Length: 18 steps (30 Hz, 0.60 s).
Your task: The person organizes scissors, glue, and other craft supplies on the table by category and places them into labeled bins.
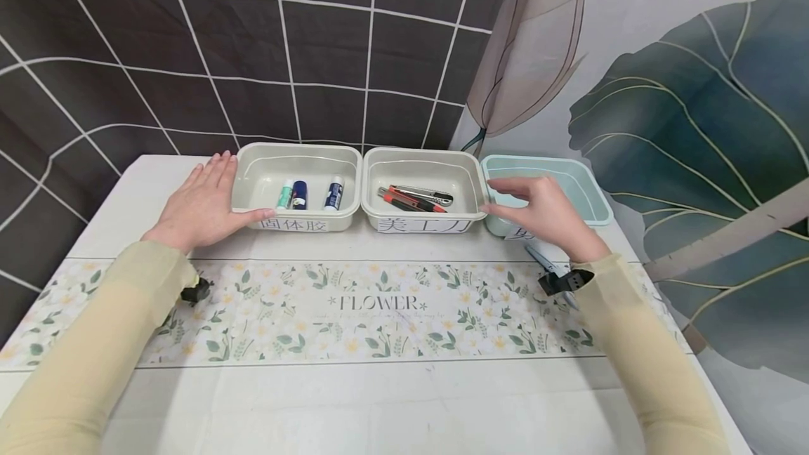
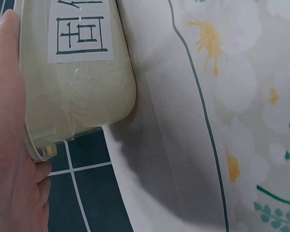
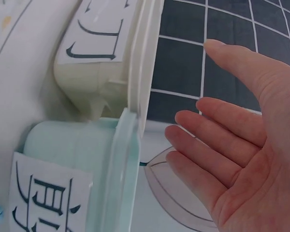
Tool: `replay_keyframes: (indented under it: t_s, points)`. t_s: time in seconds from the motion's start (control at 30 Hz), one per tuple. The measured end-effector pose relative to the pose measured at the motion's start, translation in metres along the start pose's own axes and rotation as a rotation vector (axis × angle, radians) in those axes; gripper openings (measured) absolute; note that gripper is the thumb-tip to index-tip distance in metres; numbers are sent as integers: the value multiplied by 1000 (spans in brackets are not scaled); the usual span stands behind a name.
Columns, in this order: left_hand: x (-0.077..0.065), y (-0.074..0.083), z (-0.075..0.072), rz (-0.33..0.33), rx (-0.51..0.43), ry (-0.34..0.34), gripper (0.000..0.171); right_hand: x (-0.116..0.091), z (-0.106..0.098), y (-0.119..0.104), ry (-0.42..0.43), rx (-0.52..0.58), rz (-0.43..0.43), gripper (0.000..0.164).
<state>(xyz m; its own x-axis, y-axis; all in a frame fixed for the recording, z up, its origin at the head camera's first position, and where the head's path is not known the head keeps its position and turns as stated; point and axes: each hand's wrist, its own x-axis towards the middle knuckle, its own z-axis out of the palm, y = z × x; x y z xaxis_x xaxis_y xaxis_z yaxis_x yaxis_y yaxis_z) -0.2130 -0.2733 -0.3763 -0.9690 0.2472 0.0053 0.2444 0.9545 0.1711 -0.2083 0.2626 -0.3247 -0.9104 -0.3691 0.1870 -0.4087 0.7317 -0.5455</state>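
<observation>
My left hand [image 1: 205, 202] lies along the left end of a cream bin [image 1: 253, 185], fingers straight, thumb stretched along its front rim. Three glue sticks [image 1: 299, 195], one green and two dark blue, stand or lean inside it. A second cream bin [image 1: 379, 167] sits beside it with several utility knives [image 1: 413, 201], red-black and silver. At that bin's right end is my right hand [image 1: 546, 213], over the light blue bin [image 1: 588, 195]. Thumb and fingers [image 3: 203, 150] are spread apart with nothing between them in the right wrist view.
Paper labels [image 1: 293, 225] with Chinese characters are on the bin fronts. A slim blue-grey object [image 1: 537, 256] lies partly hidden under my right wrist. A floral runner [image 1: 379, 332] crosses the white table [image 1: 354, 406]. Behind the bins hangs a dark grid-patterned cloth [image 1: 329, 41].
</observation>
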Motion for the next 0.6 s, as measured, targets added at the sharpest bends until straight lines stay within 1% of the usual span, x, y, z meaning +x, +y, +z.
replay_keyframes:
  t_s: [0.33,0.6]
  points:
    - [0,0,0,1,3,4,124,-14,-1,8,-21,-22,21,56]
    - [0,-1,1,-1,0,1,123,-25,-3,13,-29,8,38,54]
